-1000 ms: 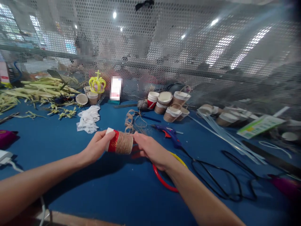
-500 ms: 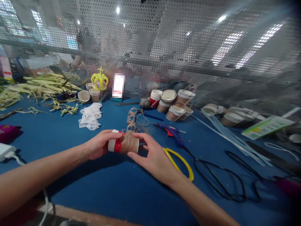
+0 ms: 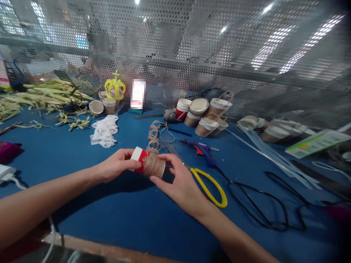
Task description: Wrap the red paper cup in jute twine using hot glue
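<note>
Between my two hands lies a red and white paper cup (image 3: 154, 166) on its side, its right part wound with brown twine. My left hand (image 3: 120, 164) grips the red and white end, thumb across the front. At the twine-covered end, the fingers and thumb of my right hand (image 3: 178, 179) hold the cup from above and below. Loose coils of twine (image 3: 154, 137) run from the cup back across the blue table. Scissors with yellow handles (image 3: 212, 186) lie just beyond my right hand, partly hidden by it. A blue glue gun (image 3: 201, 149) rests behind them.
Several twine-wrapped cups (image 3: 205, 126) stand at the back by the perforated metal screen (image 3: 164, 44). Clear glue sticks (image 3: 274, 157) and a black cable (image 3: 257, 215) lie right. To the left are a crumpled white cloth (image 3: 105, 129), a yellow crown (image 3: 115, 89) and pale plant strips (image 3: 46, 93).
The cup has turned and tilted slightly in my hands, with its white end higher. My left thumb has moved lower on it. The view has shifted a little.
</note>
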A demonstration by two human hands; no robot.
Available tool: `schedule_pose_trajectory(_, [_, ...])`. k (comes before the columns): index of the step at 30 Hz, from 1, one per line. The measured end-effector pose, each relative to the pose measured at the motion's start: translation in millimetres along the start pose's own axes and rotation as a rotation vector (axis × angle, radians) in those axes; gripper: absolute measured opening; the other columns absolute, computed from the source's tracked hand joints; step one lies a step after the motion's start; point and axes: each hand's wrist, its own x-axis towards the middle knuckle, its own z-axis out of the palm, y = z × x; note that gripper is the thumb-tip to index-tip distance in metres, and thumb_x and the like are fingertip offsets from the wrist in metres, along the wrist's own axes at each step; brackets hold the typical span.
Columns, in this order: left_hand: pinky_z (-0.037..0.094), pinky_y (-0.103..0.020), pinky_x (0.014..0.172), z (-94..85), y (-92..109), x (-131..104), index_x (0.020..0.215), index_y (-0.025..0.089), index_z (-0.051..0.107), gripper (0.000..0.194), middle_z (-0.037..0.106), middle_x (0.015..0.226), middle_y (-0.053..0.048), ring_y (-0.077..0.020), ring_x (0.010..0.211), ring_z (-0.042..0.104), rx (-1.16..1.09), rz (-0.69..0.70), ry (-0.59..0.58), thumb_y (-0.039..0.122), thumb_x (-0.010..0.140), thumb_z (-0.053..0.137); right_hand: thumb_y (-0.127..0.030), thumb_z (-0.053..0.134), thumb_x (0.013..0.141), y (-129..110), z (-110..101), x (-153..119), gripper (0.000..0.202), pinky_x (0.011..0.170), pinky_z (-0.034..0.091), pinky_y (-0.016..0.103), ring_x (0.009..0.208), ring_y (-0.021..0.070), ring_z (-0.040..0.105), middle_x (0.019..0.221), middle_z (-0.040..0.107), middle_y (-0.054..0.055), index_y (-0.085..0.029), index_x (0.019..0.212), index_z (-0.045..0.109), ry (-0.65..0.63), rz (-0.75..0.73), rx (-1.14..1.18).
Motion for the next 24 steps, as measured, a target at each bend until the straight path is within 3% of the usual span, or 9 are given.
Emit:
schedule_pose_trajectory(4, [0.042, -0.028, 0.076, -4.1, -0.2, 0.2, 0.087, 0.011, 0.063, 0.023, 0.066, 0.084, -0.006, -0.0173, 0.077, 0.058, 0.190, 0.144, -0.007, 0.025, 0.069, 0.062, -0.029, 0.060, 0.072, -3.4, -3.2, 1.5, 0.036, 0.075, 0.050, 0.038, 0.082, 0.0193, 0.061, 0.094, 0.060, 0.006, -0.021, 0.101, 0.040, -0.070, 0.230, 0.271])
schedule_pose_trajectory(8, [0.042, -0.026, 0.076, -3.8, -3.1, -3.1, 0.090, 0.011, 0.063, 0.026, 0.065, 0.086, -0.005, -0.0175, 0.079, 0.057, 0.334, 0.206, -0.032, 0.028, 0.070, 0.062, -0.032, 0.059, 0.072, -5.2, -5.1, 2.2, 0.034, 0.072, 0.050, 0.035, 0.079, 0.0182, 0.061, 0.091, 0.061, 0.006, -0.019, 0.097, 0.041, -0.106, 0.273, 0.371])
schedule_pose_trajectory(12, [0.042, -0.024, 0.074, -3.1, -4.1, -4.0, 0.089, 0.012, 0.064, 0.024, 0.066, 0.085, -0.004, -0.0159, 0.077, 0.057, 0.259, 0.172, -0.056, 0.028, 0.070, 0.062, -0.033, 0.060, 0.072, -4.9, -2.6, 0.9, 0.037, 0.071, 0.050, 0.036, 0.080, 0.0194, 0.062, 0.091, 0.061, 0.007, -0.019, 0.100, 0.040, -0.097, 0.263, 0.329])
schedule_pose_trajectory(16, [0.043, -0.025, 0.072, -1.3, -2.8, -3.2, 0.089, 0.011, 0.062, 0.025, 0.066, 0.080, -0.004, -0.0144, 0.072, 0.057, 0.111, 0.094, -0.050, 0.023, 0.066, 0.065, -0.030, 0.062, 0.070, -3.2, 2.0, -1.9, 0.039, 0.077, 0.049, 0.040, 0.087, 0.0219, 0.060, 0.098, 0.059, 0.008, -0.020, 0.102, 0.041, -0.039, 0.172, 0.150])
schedule_pose_trajectory(24, [0.041, -0.024, 0.066, 4.2, 1.2, -5.7, 0.081, 0.011, 0.064, 0.024, 0.065, 0.074, -0.003, -0.0128, 0.066, 0.056, -0.035, -0.019, 0.025, 0.019, 0.059, 0.067, -0.019, 0.062, 0.069, -2.3, 3.5, -5.5, 0.043, 0.088, 0.041, 0.045, 0.104, 0.0249, 0.049, 0.107, 0.050, 0.009, -0.022, 0.106, 0.041, 0.068, -0.252, -0.221])
